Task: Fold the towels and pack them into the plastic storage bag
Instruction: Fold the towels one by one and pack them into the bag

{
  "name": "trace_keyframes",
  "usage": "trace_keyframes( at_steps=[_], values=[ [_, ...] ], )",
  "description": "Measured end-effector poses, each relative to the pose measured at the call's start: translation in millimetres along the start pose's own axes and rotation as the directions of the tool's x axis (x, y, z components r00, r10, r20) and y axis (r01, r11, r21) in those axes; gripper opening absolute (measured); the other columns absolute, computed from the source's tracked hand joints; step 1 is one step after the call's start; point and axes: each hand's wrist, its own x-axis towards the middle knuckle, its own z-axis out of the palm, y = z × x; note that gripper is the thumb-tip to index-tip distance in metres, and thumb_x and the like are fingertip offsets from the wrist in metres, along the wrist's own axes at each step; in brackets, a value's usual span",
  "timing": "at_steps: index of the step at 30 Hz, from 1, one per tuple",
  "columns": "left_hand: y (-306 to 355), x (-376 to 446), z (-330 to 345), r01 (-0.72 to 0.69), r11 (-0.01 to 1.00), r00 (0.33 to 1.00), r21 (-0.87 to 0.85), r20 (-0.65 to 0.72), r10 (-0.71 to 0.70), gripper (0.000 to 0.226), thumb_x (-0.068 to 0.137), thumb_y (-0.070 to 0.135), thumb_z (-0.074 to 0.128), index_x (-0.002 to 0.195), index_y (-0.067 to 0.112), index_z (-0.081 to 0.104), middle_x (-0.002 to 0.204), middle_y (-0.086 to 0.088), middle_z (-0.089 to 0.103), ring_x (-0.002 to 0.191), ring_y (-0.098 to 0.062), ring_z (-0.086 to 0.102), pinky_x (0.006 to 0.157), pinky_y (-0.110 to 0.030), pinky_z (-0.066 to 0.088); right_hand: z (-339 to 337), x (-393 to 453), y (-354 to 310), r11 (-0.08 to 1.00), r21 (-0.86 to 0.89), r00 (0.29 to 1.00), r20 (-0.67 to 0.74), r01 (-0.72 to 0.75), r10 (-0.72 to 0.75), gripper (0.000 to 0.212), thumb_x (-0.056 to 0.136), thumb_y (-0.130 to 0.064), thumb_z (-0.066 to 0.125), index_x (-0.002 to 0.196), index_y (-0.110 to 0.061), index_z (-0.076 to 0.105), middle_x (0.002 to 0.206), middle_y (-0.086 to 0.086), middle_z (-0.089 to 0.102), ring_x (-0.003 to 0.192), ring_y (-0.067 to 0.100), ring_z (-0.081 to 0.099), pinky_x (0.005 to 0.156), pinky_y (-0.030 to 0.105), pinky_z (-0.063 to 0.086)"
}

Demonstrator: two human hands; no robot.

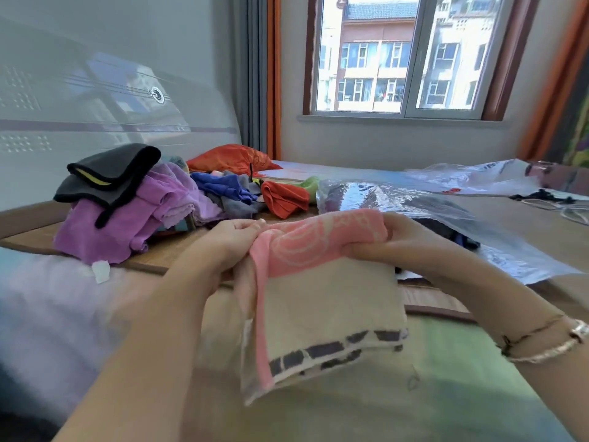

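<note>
Both forearms reach in from 6 o'clock, elbows cut off. At 9 o'clock sits a rumpled pile of towels (134,199), count unclear. Centre, the left hand (234,240) and right hand (404,240) each pinch the top fold of one pink-and-cream towel (322,282), which hangs doubled. At 3 o'clock lies a glossy plastic storage bag (414,205), its dark contents indistinct.

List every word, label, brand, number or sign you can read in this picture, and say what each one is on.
No text here is readable.
Round emblem on the glossy headboard: too small and blurred to read.
Red marking on the far plastic bag: blurred, unreadable.
White tag on the purple towel: no print can be made out.
Pink towel: woven pattern only, no letters.
</note>
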Motion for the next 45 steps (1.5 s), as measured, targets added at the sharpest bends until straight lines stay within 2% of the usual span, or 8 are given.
trace_keyframes(
  at_steps=[4,11,18,26,32,40,43,45],
  values=[
    [13,-12,34,-0.047,0.98,0.978,0.193,0.211,0.005,0.078,0.063,0.075,0.066,0.123,0.026,0.055,0.12,0.002,0.061,0.108,-0.019,0.06,0.092,-0.039,0.05,-17,-25,17,0.971,0.235,0.993,-0.1,-0.043,0.068,0.017,0.088,-0.009,0.062,0.101,-0.019,0.068,0.094,0.0,0.075,0.084,0.011,0.069,0.072,0.026,0.056],
    [16,-8,81,0.107,0.982,0.979,-0.153,0.189,-0.077,0.026,0.093,0.004,0.057,0.116,0.015,0.062,0.097,-0.01,0.068,0.063,-0.014,0.06,0.045,-0.022,0.052,-65,-52,61,0.874,0.474,0.951,-0.21,-0.104,0.227,0.032,0.073,-0.021,0.068,0.105,-0.015,0.066,0.089,0.007,0.074,0.076,0.018,0.07,0.069,0.033,0.059],
    [29,-10,120,-0.387,0.884,0.866,0.261,0.432,0.252,0.069,0.067,0.069,0.069,0.128,0.04,0.053,0.122,0.022,0.058,0.104,0.0,0.057,0.088,-0.019,0.046,-91,-58,95,0.795,0.58,0.951,-0.106,-0.178,0.29,0.067,0.046,-0.028,0.091,0.107,-0.013,0.068,0.103,0.015,0.072,0.087,0.026,0.071,0.074,0.038,0.06],
    [11,23,158,-0.443,0.78,0.894,0.442,0.155,0.42,0.035,0.066,0.052,0.079,0.087,0.025,0.071,0.088,0.006,0.064,0.09,-0.014,0.058,0.07,-0.025,0.044,-94,-31,112,0.887,0.369,0.898,-0.228,-0.278,0.376,0.035,0.079,-0.025,0.074,0.113,-0.021,0.065,0.102,0.006,0.074,0.093,0.024,0.07,0.08,0.038,0.057],
    [1,39,171,-0.37,0.531,0.855,0.762,0.055,0.516,0.024,0.094,0.041,0.052,0.116,0.039,0.063,0.157,0.009,0.01,0.134,-0.031,0.017,0.111,-0.043,0.018,-93,7,128,0.874,0.345,0.86,-0.262,-0.341,0.439,0.02,0.086,-0.02,0.069,0.106,-0.017,0.067,0.096,0.005,0.073,0.086,0.021,0.069,0.076,0.036,0.055],
    [10,55,161,-0.495,0.561,0.807,0.664,0.112,0.58,0.05,0.094,0.017,0.051,0.142,0.019,0.04,0.145,0.001,0.045,0.128,-0.024,0.047,0.103,-0.037,0.033,-68,73,145,0.755,0.653,0.788,-0.432,-0.061,0.438,0.012,0.088,-0.009,0.066,0.099,-0.007,0.068,0.09,0.01,0.071,0.085,0.026,0.067,0.082,0.037,0.057],
    [10,58,158,-0.517,0.561,0.796,0.647,0.122,0.593,0.054,0.092,0.014,0.054,0.143,0.02,0.04,0.145,0.002,0.045,0.129,-0.022,0.046,0.104,-0.037,0.036,-67,88,154,0.877,0.473,0.69,-0.608,-0.082,0.393,0.013,0.091,-0.012,0.062,0.103,-0.007,0.063,0.094,0.006,0.067,0.089,0.021,0.065,0.077,0.028,0.055],
    [7,61,159,-0.517,0.566,0.795,0.642,0.116,0.595,0.057,0.091,0.01,0.053,0.144,0.023,0.038,0.146,0.002,0.044,0.13,-0.021,0.045,0.105,-0.037,0.035,-72,87,164,0.9,0.052,0.688,-0.626,-0.432,0.367,0.049,0.094,-0.033,0.058,0.13,-0.003,0.047,0.123,0.013,0.059,0.117,0.032,0.054,0.097,0.038,0.045]
  ],
)
